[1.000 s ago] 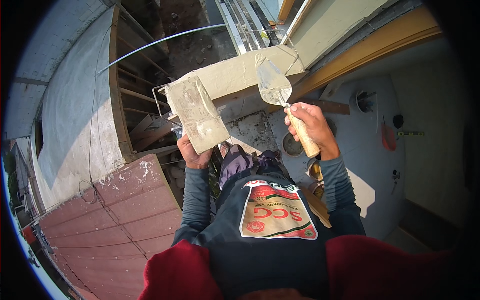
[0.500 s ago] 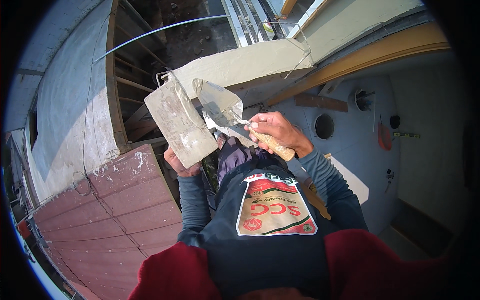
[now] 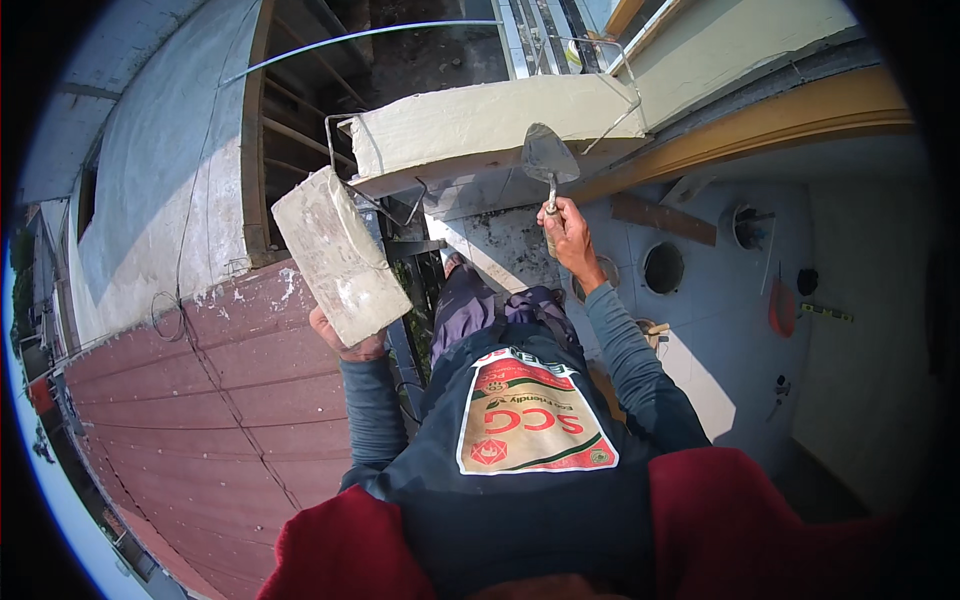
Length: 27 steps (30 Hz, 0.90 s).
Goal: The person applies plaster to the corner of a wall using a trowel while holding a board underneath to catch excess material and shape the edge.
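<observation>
"In the head view, what is the left hand [image 3: 352, 340] doing?"

"It is holding up a mortar-smeared board [image 3: 342, 258] nearer the person than the cream ledge's [image 3: 450, 125] left end; the board is hiding most of the gripping fingers."

"And the right hand [image 3: 568, 238]?"

"Its fingers are gripping the trowel [image 3: 549, 155] by the handle. The blade is pointing toward the ledge, overlapping its near edge; whether they are touching, nobody can tell."
</observation>
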Available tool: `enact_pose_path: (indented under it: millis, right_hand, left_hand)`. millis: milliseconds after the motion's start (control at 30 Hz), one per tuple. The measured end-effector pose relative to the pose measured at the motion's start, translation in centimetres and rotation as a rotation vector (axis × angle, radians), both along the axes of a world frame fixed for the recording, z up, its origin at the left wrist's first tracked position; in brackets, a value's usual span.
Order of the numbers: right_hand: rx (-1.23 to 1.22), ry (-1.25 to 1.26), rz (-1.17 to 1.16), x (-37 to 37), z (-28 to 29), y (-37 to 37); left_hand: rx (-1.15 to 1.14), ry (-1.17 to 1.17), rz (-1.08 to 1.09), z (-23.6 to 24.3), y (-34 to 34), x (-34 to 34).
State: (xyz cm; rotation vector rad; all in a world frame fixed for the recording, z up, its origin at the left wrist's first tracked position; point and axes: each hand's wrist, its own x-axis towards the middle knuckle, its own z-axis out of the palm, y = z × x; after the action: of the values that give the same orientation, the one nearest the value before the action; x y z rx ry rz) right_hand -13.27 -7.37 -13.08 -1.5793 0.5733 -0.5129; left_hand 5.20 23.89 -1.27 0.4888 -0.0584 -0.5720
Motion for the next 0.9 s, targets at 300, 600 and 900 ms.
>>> enact_pose_path:
  millis: [300, 600, 900]
  right_hand:
    - [-0.198, 0.083, 0.22, 7.7, 1.5, 4.5]
    - [-0.199, 0.005, 0.24, 5.0, 6.6, 4.5]
    - [-0.675, -0.073, -0.065, 0.5, 14.4, 3.7]
  left_hand:
    - [-0.06, 0.228, 0.041, 0.2, 1.2, -1.9]
    - [-0.176, 0.225, -0.111, 0.9, -2.0, -2.4]
    - [-0.417, 0.598, -0.514, 1.6, -12.8, -4.6]
